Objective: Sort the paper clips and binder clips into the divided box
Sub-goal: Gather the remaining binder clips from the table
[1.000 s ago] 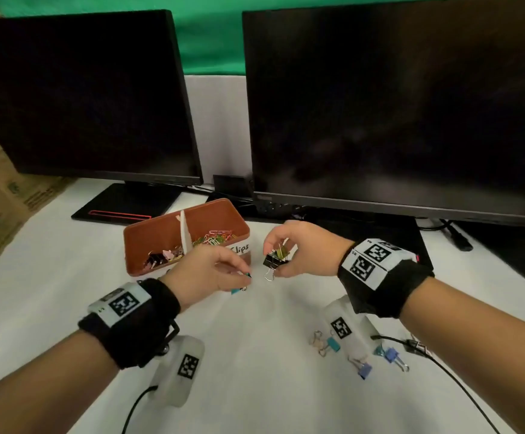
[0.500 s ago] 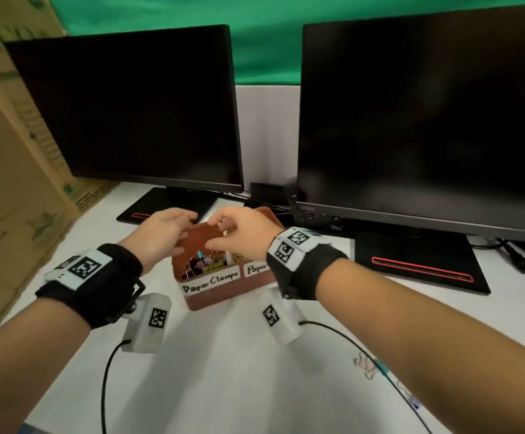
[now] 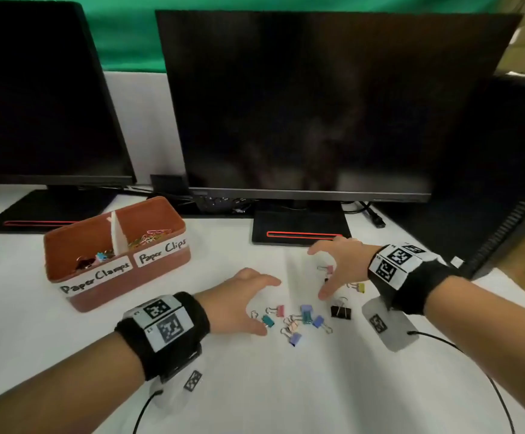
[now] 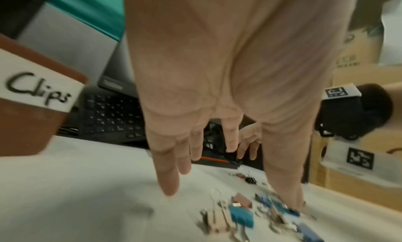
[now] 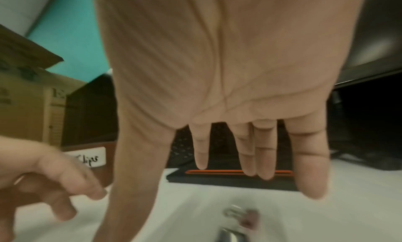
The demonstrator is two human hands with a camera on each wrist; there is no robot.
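A brown divided box (image 3: 161, 261) stands at the left, labelled "Paper Clamps" and "Paper Clips", with binder clips in its left part and paper clips in its right part. Several coloured binder clips (image 3: 306, 314) lie scattered on the white table, among them a teal one (image 3: 267, 321), a pink one (image 3: 280, 311) and a black one (image 3: 341, 311). My left hand (image 3: 242, 300) hovers open just left of the pile, empty. My right hand (image 3: 337, 266) hovers open over a pink clip (image 5: 250, 216) at the pile's far side, fingers spread, holding nothing.
Two dark monitors (image 3: 317, 104) stand behind, their black bases (image 3: 298, 231) on the table. A keyboard (image 4: 108, 115) lies behind the box. Cardboard boxes (image 4: 359, 60) stand off to the side. A cable (image 3: 489, 380) trails from my right wrist over the white table (image 3: 270, 386).
Both hands have left the box, where they dropped their clips, and swung right to the scattered binder clips. They are now empty and spread open.
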